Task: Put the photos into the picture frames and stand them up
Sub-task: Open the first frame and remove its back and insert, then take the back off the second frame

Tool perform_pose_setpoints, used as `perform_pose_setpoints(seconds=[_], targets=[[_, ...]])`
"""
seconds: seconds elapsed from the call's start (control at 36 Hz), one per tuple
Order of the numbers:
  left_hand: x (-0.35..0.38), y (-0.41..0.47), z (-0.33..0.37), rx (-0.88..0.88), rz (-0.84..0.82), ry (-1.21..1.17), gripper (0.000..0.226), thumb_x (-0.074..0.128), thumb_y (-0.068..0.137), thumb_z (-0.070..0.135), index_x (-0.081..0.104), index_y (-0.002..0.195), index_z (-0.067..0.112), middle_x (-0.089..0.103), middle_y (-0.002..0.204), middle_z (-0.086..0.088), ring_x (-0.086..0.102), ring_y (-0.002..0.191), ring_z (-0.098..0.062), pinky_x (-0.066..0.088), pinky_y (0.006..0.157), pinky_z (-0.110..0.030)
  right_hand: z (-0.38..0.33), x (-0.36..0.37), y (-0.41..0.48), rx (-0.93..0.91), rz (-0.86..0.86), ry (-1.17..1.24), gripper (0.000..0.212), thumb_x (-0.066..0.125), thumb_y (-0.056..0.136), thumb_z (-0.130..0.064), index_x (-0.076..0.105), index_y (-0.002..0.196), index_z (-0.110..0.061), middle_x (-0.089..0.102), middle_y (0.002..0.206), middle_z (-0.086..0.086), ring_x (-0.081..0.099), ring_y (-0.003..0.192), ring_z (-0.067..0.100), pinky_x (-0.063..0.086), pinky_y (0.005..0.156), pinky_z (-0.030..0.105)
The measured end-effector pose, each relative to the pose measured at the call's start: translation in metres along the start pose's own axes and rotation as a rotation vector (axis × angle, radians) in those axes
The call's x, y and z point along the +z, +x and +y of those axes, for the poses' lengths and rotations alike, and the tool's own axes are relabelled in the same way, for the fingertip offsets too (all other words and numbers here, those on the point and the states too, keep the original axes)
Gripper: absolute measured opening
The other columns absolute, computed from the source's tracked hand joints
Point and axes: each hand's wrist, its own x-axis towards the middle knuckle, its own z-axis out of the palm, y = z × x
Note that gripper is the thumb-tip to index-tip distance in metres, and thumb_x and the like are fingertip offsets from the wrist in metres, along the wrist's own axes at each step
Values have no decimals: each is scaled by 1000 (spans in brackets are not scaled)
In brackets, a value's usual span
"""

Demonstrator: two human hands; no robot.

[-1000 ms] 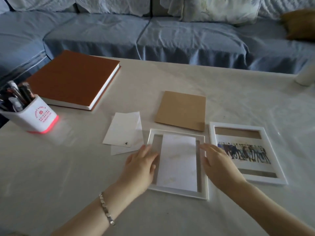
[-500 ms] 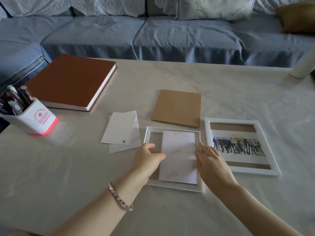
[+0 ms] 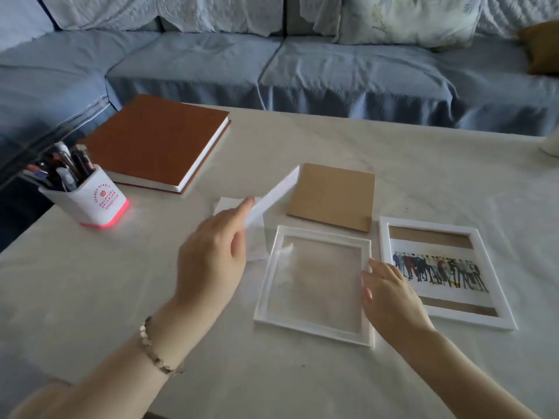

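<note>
A white picture frame (image 3: 314,329) lies flat on the table with only its clear pane inside. My left hand (image 3: 213,261) holds a white photo (image 3: 273,196) lifted edge-on above the table, left of and beyond the frame. My right hand (image 3: 390,297) rests on the frame's right edge, fingers spread. A second white frame (image 3: 490,270) lies flat to the right, with a photo of a row of people (image 3: 438,269) inside. A brown backing board (image 3: 332,196) lies beyond the empty frame. More white photos (image 3: 225,204) lie under my left hand, mostly hidden.
A brown hardcover album (image 3: 154,140) lies at the back left. A white pen holder (image 3: 87,198) full of pens stands at the left edge. A blue sofa (image 3: 302,62) runs behind the table (image 3: 90,282). A white object (image 3: 550,148) peeks in at the right edge.
My left hand has lifted the white photo out of the frame and swung it up and to the left. The frame now shows only its pane. My right hand stays at the right edge.
</note>
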Motion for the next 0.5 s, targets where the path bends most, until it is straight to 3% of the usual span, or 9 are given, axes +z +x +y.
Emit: perform_pose_setpoints(seconds=[0.06,0.17,0.28,0.36,0.44,0.5], targets=[[-6,1,-26,99,17,176,47,52,73,-10,62,117,4,71,103,-11,65,86,-24,51,66,-31,-2,-1,1,4,-2,-1,22,46,88,-6,62,104,-6,43,135,5,36,125,21,42,95,33],[-3,-12,-86,-38,-201,407,64,58,52,-30,58,113,-11,65,106,-29,65,92,-43,53,73,-52,-4,-4,-1,2,-7,-9,25,45,91,-10,61,110,-9,41,138,4,35,127,19,40,97,29],[12,-30,-117,-139,-413,559,65,61,42,-29,60,105,-13,65,99,-32,66,82,-45,55,61,-51,-4,-3,-2,10,1,7,26,45,91,-11,61,111,-6,41,139,4,36,127,20,42,97,34],[22,-33,-118,-186,-501,574,56,57,52,-23,59,106,-9,63,104,-29,63,93,-44,53,71,-50,-3,-3,-2,7,13,7,25,46,91,-10,62,109,-4,42,138,5,37,126,21,43,96,35],[33,-28,-103,-269,-549,600,52,49,79,-4,40,130,1,46,133,-21,41,125,-36,37,97,-48,-2,-4,-3,5,16,12,26,46,90,-10,61,110,-2,42,138,7,36,127,22,42,97,36],[39,-23,-84,-255,-532,535,49,40,91,9,29,139,6,35,144,-17,29,135,-31,26,106,-49,-1,-5,-4,-5,10,26,27,45,91,-9,60,113,-3,41,138,6,35,127,22,41,98,33]])
